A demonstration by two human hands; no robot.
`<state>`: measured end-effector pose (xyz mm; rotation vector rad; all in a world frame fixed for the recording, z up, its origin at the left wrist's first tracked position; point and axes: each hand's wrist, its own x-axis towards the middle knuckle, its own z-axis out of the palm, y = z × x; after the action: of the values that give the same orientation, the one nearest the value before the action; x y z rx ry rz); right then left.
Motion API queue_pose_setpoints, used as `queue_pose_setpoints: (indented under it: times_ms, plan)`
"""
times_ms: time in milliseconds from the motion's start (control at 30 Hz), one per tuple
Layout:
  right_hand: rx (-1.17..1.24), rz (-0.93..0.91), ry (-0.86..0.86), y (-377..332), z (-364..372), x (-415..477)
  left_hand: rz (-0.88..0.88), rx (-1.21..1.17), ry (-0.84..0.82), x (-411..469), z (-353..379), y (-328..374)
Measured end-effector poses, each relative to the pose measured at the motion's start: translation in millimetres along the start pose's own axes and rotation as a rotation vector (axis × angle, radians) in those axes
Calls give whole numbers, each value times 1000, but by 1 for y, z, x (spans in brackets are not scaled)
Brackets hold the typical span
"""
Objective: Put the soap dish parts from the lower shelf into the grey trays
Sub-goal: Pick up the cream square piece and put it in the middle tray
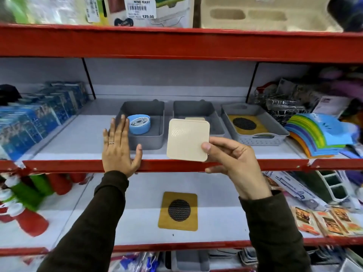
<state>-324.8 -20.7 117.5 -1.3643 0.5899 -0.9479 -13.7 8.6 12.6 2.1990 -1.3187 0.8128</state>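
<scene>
Cream square soap dish part [187, 139] is pinched at its lower right corner by the right hand [233, 160]; the middle grey tray [197, 116] lies just behind at twelve o'clock. Left hand [117, 148] rests open, flat, against the left grey tray [143, 122].

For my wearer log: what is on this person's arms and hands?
Both arms wear long, dark brown-black sleeves reaching the wrists. The left hand is bare apart from a thin ring on one of its fingers. The right hand shows no ring or glove.
</scene>
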Motion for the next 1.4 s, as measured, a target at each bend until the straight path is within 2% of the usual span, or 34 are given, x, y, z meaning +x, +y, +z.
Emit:
queue_pose_setpoints:
  times_ms: [133, 267, 333, 467, 600, 767, 833, 900, 1033, 1233, 1300, 1400]
  plan:
    - [-63, -35, 85, 3, -5, 18, 1, -9, 9, 0, -1, 1]
    - [-250, -112, 295, 9, -22, 84, -1, -11, 27, 1, -2, 1]
    - [-304, -46, 347, 17, -32, 130, 0, -14, 39, 1, -2, 1]
    - [-453, 90, 355, 39, -39, 204, 3, -17, 51, 2, 0, -1]
    - [-626, 204, 327, 61, -38, 242, 6, -19, 54, 2, 1, -2]
    - [-1028, 197, 341, 75, -40, 264, 17, -25, 60, 2, 1, -2]
    - [-1090, 172, 354, 72, -39, 262, 23, -18, 51, 2, 2, -2]
    - [-1074, 142, 343, 67, -38, 254, 26, -13, 53, 2, 1, -2]
    - [-914, -31, 343, 58, -37, 222, 25, -17, 37, 1, 0, -2]
    - [-739, -224, 263, 55, -17, 118, 78, 27, -17, -3, -4, 0]
    - [-692, -239, 167, 66, -12, 80, 105, -6, 31, -18, -7, 5]
    - [-607, -166, 60, 94, -7, 39, 246, -98, 155, -59, -6, 28]
